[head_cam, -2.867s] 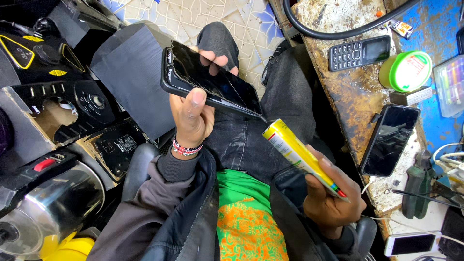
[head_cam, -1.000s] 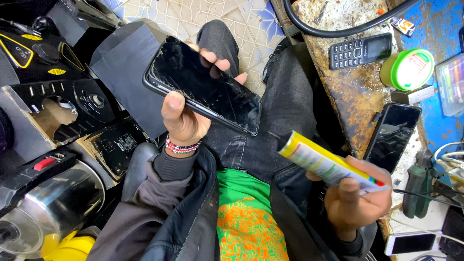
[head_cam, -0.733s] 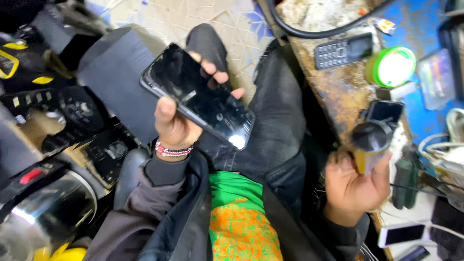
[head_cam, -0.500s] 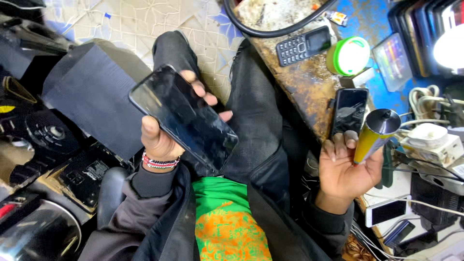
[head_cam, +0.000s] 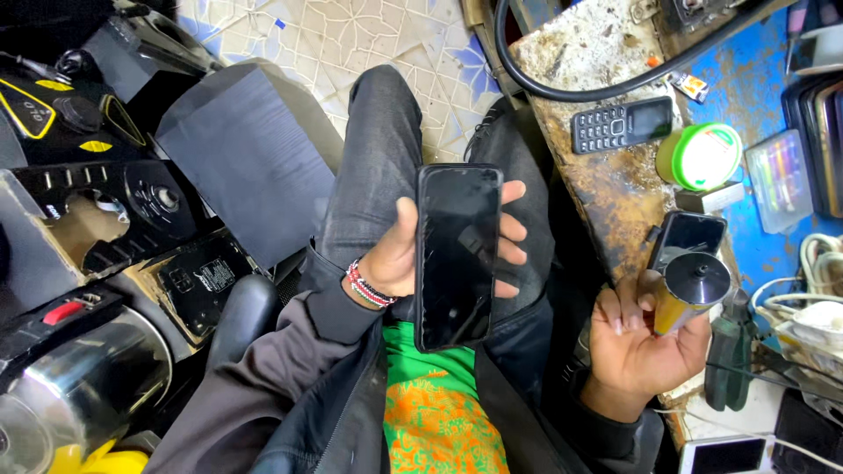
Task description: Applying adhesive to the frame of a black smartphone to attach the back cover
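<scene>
1. Your left hand (head_cam: 399, 259) is gripping a black smartphone (head_cam: 457, 254) upright over your lap, thumb on its left edge, fingers (head_cam: 512, 230) wrapping its right edge.
2. Your right hand (head_cam: 637, 338) is closing around a yellow tube (head_cam: 689, 291), its dark cap end facing up, beside the counter (head_cam: 606, 184).
3. On the counter, a second dark phone (head_cam: 689, 239) is lying just behind the tube, with a keypad phone (head_cam: 622, 124) and a green round tin (head_cam: 700, 156) further off.

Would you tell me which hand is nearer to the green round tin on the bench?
Right. The right hand, holding a yellow tube, sits just below the green round tin; the left hand holds a smartphone over the lap, farther away.
</scene>
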